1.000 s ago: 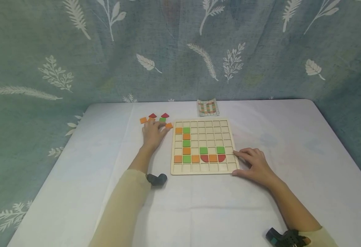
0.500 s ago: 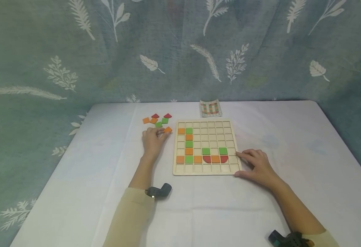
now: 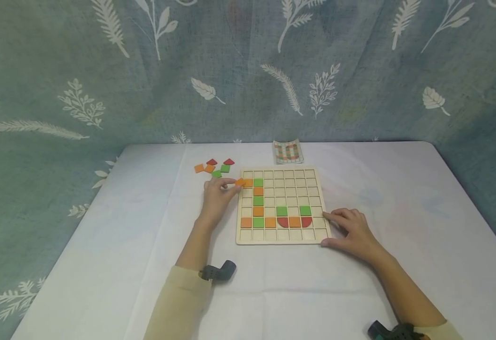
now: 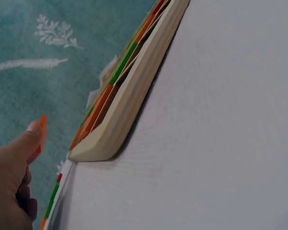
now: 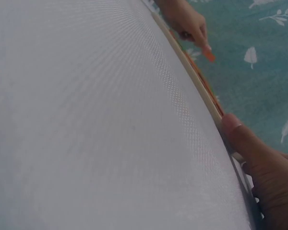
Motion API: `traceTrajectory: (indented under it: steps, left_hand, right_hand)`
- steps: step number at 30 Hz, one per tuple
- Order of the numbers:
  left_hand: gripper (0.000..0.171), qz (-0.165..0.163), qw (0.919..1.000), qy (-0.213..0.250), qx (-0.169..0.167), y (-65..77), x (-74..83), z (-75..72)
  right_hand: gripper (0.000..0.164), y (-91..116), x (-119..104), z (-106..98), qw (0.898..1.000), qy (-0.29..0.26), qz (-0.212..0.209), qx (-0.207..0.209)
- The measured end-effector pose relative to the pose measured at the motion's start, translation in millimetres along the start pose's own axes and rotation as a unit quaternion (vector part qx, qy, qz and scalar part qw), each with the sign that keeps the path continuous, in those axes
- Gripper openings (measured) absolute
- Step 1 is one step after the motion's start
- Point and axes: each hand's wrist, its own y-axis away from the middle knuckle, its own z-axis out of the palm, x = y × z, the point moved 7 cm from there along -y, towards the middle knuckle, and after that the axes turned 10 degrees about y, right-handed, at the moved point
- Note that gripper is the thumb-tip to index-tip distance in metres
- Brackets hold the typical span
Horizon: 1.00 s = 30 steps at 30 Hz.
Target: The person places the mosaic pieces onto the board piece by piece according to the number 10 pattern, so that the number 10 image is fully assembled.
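Observation:
My left hand (image 3: 217, 202) pinches an orange square tile (image 3: 239, 182) between thumb and fingertips, raised over the left edge of a wooden grid board (image 3: 283, 191). In the left wrist view the same tile (image 4: 43, 134) stands up past the thumb tip. Orange and green squares fill part of the board's left side, and a lower row includes two red rounded tiles (image 3: 282, 222). At the board's front right corner rests my right hand (image 3: 351, 232), its index finger on the side edge and thumb at the corner. The right wrist view shows that thumb (image 5: 237, 132) against the edge.
Loose orange, green and red tiles (image 3: 216, 174) lie on the white tablecloth beyond my left hand. Behind the board sits a pattern card (image 3: 288, 152) with a coloured grid. A leaf-print curtain (image 3: 248, 71) hangs along the table's far edge.
My left hand has drawn an orange tile away from the loose pile, lifted it, and carried it right to the board's left edge. The right hand stays at the corner.

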Motion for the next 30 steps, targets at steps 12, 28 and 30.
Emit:
traceTrajectory:
  steps: [12, 28, 30]
  left_hand:
    - [0.039, 0.021, 0.9977, 0.023, -0.060, 8.4, 26.2, 21.8]
    - [0.035, 0.086, 0.9916, 0.017, -0.095, 13.9, 50.5, 63.8]
    - [0.034, 0.095, 0.9904, 0.020, -0.099, 15.7, 53.7, 69.0]
  right_hand:
    - [0.073, 0.9, -1.3, -1.3, 1.000, -0.005, -0.012, 0.010]
    - [0.072, 0.3, -1.6, -2.3, 1.000, -0.008, -0.004, 0.006]
    - [0.072, 0.4, -1.4, -1.7, 1.000, -0.009, -0.010, 0.009]
